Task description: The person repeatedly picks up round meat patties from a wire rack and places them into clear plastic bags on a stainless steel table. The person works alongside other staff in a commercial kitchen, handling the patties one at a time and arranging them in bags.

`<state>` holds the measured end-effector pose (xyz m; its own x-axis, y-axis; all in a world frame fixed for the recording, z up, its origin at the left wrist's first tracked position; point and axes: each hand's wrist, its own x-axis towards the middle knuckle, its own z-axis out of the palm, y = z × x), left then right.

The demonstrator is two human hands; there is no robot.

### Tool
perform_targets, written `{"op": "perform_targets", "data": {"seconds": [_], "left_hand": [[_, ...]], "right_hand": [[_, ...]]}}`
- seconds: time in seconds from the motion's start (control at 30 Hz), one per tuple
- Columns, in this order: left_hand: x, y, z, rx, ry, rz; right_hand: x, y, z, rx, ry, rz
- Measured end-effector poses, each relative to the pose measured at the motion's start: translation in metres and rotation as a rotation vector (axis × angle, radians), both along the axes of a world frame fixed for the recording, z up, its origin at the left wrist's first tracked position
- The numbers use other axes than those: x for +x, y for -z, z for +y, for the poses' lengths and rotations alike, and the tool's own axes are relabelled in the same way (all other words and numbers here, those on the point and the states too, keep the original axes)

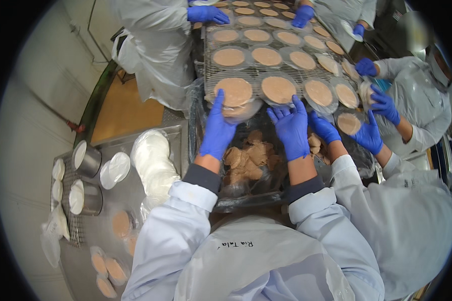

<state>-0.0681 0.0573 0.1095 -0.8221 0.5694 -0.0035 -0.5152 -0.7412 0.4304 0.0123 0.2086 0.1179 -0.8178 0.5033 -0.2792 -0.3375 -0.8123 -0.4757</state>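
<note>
My left hand [218, 131], in a blue glove, grips the left edge of a round, flat, pale-pink patty [234, 92] on clear film. The thumb lies over its rim and the other fingers are hidden underneath. Another film-backed disc shows just below this patty. My right hand [292, 131], also gloved, is palm up with its fingers apart, just below a second patty [278, 90] at the near edge of the wire rack [246, 71]. Beneath my hands, a dark plastic-lined tub [268, 193] contains a loose mass of pinkish-brown ground meat [248, 160].
Rows of patties cover the rack. At the right, a co-worker's gloved hands [369, 135] hold a patty [349, 123]; other people work around the rack. On the left steel table [113, 195] are white film discs [153, 155], metal cylinders [88, 159] and several patties [116, 270].
</note>
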Motion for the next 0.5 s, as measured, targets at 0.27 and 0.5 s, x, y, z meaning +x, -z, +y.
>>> {"op": "perform_targets", "data": {"seconds": [0.27, 0.5], "left_hand": [[0.048, 0.032, -0.079, -0.478, -0.183, 0.018], [0.146, 0.065, -0.333, -0.085, -1.08, -0.289]], "right_hand": [[-0.009, 0.034, -0.013, 0.126, 0.175, 0.114], [-0.027, 0.101, -0.026, -0.107, -0.059, 0.005]]}}
